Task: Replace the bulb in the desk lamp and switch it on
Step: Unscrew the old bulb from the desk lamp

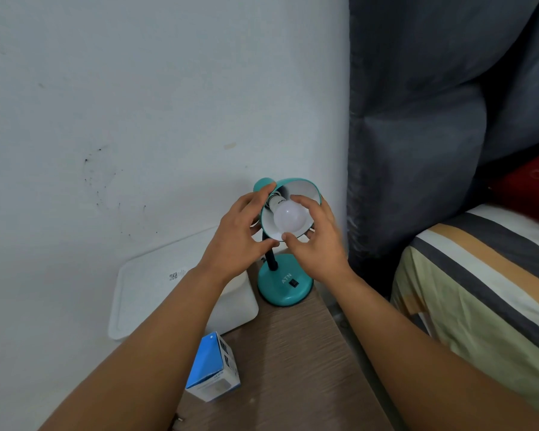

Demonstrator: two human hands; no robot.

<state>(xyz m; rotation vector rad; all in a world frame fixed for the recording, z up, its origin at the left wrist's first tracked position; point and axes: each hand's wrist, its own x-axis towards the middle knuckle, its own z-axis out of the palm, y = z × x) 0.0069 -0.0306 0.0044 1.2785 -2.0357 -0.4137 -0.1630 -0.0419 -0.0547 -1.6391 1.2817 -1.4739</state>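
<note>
A teal desk lamp stands on a narrow wooden table, its round base [284, 286] carrying a black rocker switch [293, 284]. The shade [302, 189] is tilted up toward me, white inside. A white bulb [288, 217] sits in the socket, unlit. My left hand [240, 234] holds the shade's left rim, fingers curled over the top and thumb under the lower edge. My right hand [316, 237] pinches the bulb between fingertips and thumb. A blue and white bulb box [212, 370] lies near the table's front left corner.
The wooden table [296, 353] stands against a white wall. A white plastic container with a lid [156, 293] sits to its left. A bed with striped bedding [486, 284] and a grey padded headboard [417, 119] is close on the right.
</note>
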